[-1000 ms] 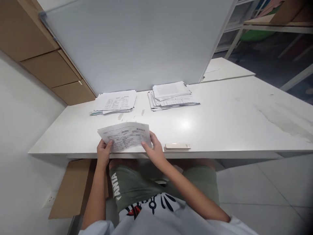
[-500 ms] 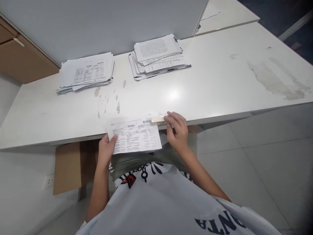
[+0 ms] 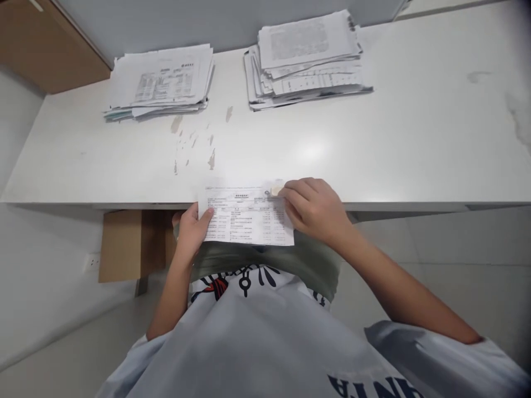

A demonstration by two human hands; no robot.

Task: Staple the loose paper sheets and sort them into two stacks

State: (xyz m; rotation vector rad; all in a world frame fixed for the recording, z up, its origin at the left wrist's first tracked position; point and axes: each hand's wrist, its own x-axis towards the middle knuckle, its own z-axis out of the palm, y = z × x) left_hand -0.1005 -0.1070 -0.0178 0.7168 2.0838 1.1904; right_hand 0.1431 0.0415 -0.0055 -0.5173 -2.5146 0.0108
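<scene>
A printed paper form [image 3: 244,215] lies over the near edge of the white table [image 3: 373,149], partly hanging above my lap. My left hand [image 3: 191,231] pinches its left edge, thumb on top. My right hand [image 3: 316,209] is closed around a small cream-coloured stapler [image 3: 276,189], of which only the tip shows, set at the form's top right corner.
Two piles of printed papers sit at the back of the table, one on the left [image 3: 161,83] and one on the right [image 3: 305,58]. A brown cardboard box [image 3: 124,246] stands under the table at left. A grey board rises behind the piles.
My right hand left the form, reached to the stapler on the table edge, picked it up and brought it left onto the form's top right corner. The camera tilted down and closer.
</scene>
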